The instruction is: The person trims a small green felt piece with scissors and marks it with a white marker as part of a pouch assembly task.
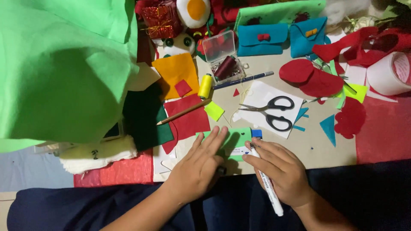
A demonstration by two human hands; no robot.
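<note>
Head view, craft table w/ felt scraps. Left hand point(198, 169): fingers together, laid flat, palm down on a small light-green felt piece point(236, 139) at the table's near edge, pinning it. Right hand point(282, 171): fingers curled round a white marker point(266, 182), tip touching the felt's right part, just beside the left fingertips; a small blue item just above the tip, kind unclear. Black-handled scissors point(274, 112) lie on a white paper sheet point(261, 96) behind the hands. Pencil point(184, 112) rests diag. across a red felt square point(188, 117); yellow thread spool point(205, 86) near its far end. Large bright-green fabric point(64, 68) fills upper left; two teal felt pouches point(262, 39) at far edge; tape roll point(390, 72) far right
</note>
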